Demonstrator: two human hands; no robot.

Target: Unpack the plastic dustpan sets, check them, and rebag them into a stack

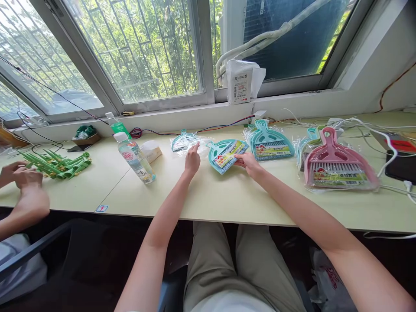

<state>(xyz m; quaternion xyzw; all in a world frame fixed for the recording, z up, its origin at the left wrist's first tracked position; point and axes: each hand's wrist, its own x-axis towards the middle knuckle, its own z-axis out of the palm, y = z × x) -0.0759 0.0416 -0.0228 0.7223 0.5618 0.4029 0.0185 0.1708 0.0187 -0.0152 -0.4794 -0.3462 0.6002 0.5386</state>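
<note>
A turquoise dustpan with a blue-bristled brush [222,152] and a colourful printed label lies tilted in front of me. My right hand [248,164] grips its lower right edge, thumb and fingers closed on it. To its left, my left hand [192,160] has its fingers together at a clear plastic bag [204,141]; the fingertips are partly hidden by the hand's back. Behind that hand lies a smaller turquoise dustpan set [183,141] in clear wrapping. Right of the held set are stacked wrapped turquoise dustpan sets [273,143].
Wrapped pink dustpan sets [338,167] are piled at right, beside white cables and a black device [401,167]. Left stand two plastic bottles [134,158] and a tissue box [151,152]. Another person's hands [24,175] are near green plastic pieces [60,164] at far left.
</note>
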